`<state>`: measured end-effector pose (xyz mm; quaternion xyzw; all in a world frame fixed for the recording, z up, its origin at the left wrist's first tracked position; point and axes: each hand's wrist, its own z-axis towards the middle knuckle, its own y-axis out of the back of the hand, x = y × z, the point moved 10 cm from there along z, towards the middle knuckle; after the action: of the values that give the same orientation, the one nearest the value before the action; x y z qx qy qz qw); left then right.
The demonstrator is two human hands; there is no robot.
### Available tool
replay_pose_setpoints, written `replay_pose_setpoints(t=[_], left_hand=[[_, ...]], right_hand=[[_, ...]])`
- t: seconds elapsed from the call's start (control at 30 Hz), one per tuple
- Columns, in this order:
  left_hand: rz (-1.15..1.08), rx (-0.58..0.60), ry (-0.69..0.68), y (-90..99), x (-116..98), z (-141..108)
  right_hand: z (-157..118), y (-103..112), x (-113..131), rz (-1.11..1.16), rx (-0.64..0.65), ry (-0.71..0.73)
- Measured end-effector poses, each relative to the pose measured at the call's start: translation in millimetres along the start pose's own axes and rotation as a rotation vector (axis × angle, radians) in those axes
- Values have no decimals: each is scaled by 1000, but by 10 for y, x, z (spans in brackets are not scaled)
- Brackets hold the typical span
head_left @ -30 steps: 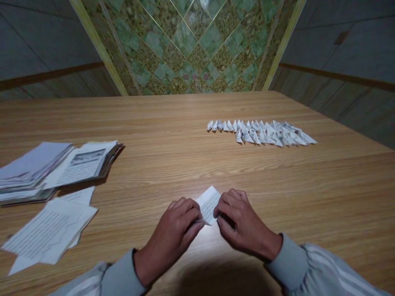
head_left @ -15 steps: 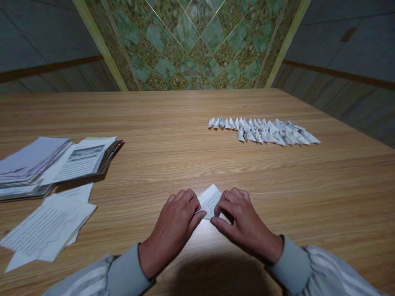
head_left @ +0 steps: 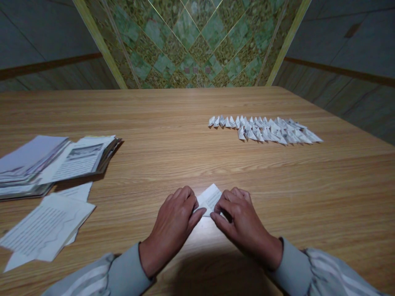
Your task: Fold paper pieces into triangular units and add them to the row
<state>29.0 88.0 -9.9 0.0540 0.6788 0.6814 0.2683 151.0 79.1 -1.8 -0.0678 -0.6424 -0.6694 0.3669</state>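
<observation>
A small folded piece of printed paper (head_left: 210,198) lies at the near middle of the table, between my two hands. My left hand (head_left: 179,222) pinches its left side, with the thumb along the lower edge. On the right side, my right hand (head_left: 239,220) grips the paper with curled fingers, its thumb tip at the bottom edge close to my left thumb. Parts of the paper are hidden under the fingers.
Two rows of small folded paper shapes (head_left: 265,129) stand at the back right of the wooden table (head_left: 160,156). To the left are a thick stack of papers (head_left: 33,156) and several loose printed sheets (head_left: 49,226). A tiled wall (head_left: 197,45) rises beyond the far edge.
The lower part of the paper between my thumbs now shows a white fold over some of the print. Both hands have stayed nearly in place, with only slight finger movement.
</observation>
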Motion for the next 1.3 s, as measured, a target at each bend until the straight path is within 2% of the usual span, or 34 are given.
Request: replay_pose_setpoints(t=[0.27,0.57,0.83,0.9,1.1,1.3], left_hand=[[-15,-13,0,44,4,13],[-35,-3,34,43,28,21],[-70,-31,25,78,96,-11],[-64,-56,-36,95,54,-18],[102,-186,-406,159,-332,-129],[168,-196,-532,194,-507,-143]], right_hand=[[2,-23,-2,-66,-14,-27],[12,-52,45,-158,-45,6],[-4,-56,35,-140,-17,-10],[-2,-54,31,-116,0,-25],[8,-26,26,-89,-3,-31],[21,-44,23,-123,-19,-10]])
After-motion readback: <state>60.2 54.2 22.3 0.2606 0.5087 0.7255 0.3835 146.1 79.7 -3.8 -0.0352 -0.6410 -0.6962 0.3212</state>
